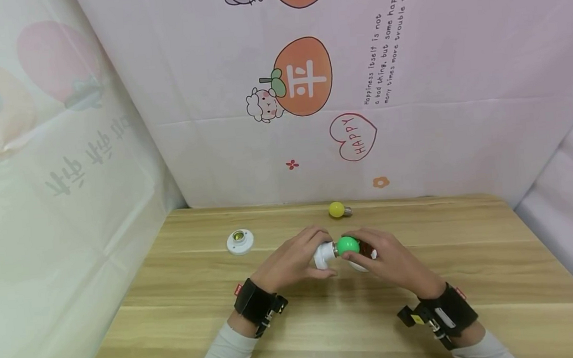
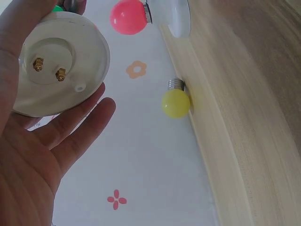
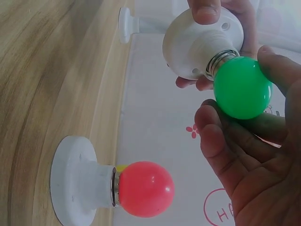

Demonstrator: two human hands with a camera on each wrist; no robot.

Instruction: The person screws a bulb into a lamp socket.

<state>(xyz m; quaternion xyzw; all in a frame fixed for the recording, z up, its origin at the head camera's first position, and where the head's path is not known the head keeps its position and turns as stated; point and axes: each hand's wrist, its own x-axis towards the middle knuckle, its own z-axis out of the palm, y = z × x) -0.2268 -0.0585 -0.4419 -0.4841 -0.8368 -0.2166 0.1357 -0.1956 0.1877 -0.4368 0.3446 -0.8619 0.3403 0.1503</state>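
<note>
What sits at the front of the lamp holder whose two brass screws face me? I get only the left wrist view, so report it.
Observer: The right wrist view shows a green light bulb, its metal base at the mouth of the held lamp holder.
Operator: Now find me one with no bulb.
Observer: The head view shows an empty white lamp holder on the wooden table, left of the left hand.

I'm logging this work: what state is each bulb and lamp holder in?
White round lamp holder: in left hand, tilted.
Green round bulb: in right hand, base at holder's mouth, threads showing.
Second white round lamp holder: standing on wooden table.
Red round bulb: fitted in second holder.
Yellow round bulb: lying loose.
Third white round lamp holder: empty, socket up.
</note>
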